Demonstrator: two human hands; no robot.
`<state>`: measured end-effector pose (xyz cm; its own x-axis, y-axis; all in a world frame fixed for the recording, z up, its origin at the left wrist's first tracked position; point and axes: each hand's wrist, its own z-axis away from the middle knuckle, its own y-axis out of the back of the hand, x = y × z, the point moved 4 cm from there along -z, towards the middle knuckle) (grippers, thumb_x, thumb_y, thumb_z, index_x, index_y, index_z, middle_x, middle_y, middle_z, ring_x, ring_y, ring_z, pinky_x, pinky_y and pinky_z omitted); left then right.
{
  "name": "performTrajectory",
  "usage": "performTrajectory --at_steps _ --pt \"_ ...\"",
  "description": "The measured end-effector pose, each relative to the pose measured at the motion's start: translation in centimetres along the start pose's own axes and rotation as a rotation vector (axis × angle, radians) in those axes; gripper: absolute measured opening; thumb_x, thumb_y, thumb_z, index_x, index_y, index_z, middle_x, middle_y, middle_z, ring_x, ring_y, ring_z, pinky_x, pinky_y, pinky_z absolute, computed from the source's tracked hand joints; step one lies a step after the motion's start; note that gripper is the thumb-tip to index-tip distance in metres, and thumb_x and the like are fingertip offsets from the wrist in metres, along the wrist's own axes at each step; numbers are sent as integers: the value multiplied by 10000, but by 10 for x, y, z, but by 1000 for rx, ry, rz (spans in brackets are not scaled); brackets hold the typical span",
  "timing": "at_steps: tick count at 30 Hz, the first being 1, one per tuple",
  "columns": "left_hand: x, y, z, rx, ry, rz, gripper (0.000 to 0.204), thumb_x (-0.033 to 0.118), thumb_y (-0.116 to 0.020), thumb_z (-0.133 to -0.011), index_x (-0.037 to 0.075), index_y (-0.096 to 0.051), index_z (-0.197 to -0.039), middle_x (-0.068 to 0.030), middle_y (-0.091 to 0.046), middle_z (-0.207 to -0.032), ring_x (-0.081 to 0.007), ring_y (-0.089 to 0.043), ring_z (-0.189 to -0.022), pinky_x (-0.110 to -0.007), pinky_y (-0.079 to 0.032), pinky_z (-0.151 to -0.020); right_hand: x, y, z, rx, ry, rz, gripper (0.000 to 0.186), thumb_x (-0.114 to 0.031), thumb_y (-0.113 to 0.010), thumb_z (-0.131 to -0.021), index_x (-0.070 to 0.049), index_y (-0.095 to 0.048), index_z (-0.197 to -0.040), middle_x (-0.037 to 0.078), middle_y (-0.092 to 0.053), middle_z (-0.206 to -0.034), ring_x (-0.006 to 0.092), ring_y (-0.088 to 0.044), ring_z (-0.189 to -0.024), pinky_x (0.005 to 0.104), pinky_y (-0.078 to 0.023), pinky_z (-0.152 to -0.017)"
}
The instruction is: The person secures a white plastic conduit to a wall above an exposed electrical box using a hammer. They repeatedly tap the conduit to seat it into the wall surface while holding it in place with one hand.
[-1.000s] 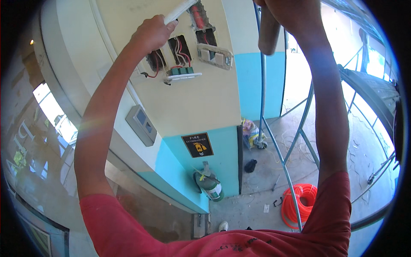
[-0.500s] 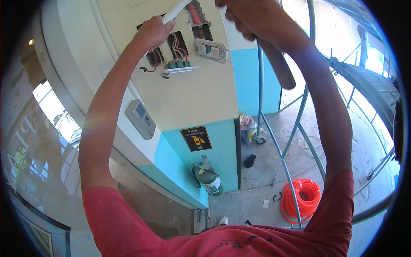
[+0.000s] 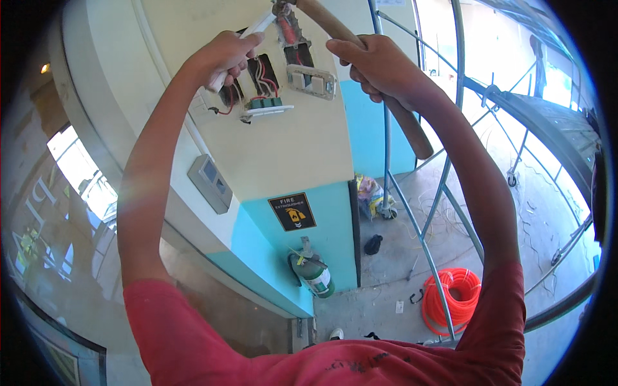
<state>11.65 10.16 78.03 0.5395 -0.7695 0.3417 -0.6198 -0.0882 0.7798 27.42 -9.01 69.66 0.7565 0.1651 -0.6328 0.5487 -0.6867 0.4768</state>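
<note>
Cream wall (image 3: 290, 151). Right of the red conduit (image 3: 288, 31), right hand (image 3: 383, 67) clamped on a wooden tool handle (image 3: 331, 24), axis slanting down-right. Left of conduit, nearer it, left hand (image 3: 225, 55), fingers closed round a white bar (image 3: 261, 24), upper end toward conduit.

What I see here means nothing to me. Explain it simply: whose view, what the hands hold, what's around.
There is no machine: these are a person's bare hands, seen by a fisheye camera on their head, so straight edges bend near the rim. The left hand holds a pale bar that slants upward. The right hand holds a wooden handle, perhaps a hammer's. On the wall, a two-switch plate and a white plate with green terminals hang out by open wall boxes. Lower down is a green fire extinguisher. To the right stands a metal scaffold; on the floor lies a coil of orange-red tubing.
</note>
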Motion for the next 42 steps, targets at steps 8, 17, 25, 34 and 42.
performTrajectory --at_steps 8,17,25,34,42 --pt "-9 -4 -12 182 -68 -90 534 494 -522 -920 -38 -532 -889 -83 -502 -550 -168 -488 -384 -357 -421 -356 -58 40 40 110 -37 -220 351 -338 -444 -996 -18 -510 -869 4 -470 -626 98 -466 -487 270 -434 -452" --pt "-21 -19 -16 320 -116 -306 538 498 -490 -925 -28 -586 -984 -175 -628 -695 -312 -648 -615 -419 -514 -624 -79 44 38 256 390 -171 363 -347 -432 -998 -14 -522 -886 9 -480 -628 97 -481 -517 274 -443 -471" --pt "3 -17 -2 102 50 -278 529 450 -462 -942 -57 -560 -1058 -186 -658 -823 -304 -667 -646 -408 -536 -579 -2 -24 -52 10 124 29 500 -475 -501 -945 18 -574 -908 42 -528 -587 75 -505 -443 229 -435 -423" --pt "-15 -20 -5 202 3 -198 513 452 -508 -931 -55 -573 -968 -135 -597 -627 -265 -609 -479 -403 -497 -465 -112 44 21 331 295 0 373 -340 -440 -996 11 -549 -935 40 -508 -627 125 -488 -529 301 -449 -490" --pt "-6 -23 -10 138 -10 -195 506 420 -500 -929 -80 -571 -961 -155 -624 -672 -275 -619 -505 -389 -490 -441 -14 0 -46 -46 -25 80 410 -322 -457 -984 70 -574 -1003 117 -591 -697 175 -543 -562 357 -459 -500"
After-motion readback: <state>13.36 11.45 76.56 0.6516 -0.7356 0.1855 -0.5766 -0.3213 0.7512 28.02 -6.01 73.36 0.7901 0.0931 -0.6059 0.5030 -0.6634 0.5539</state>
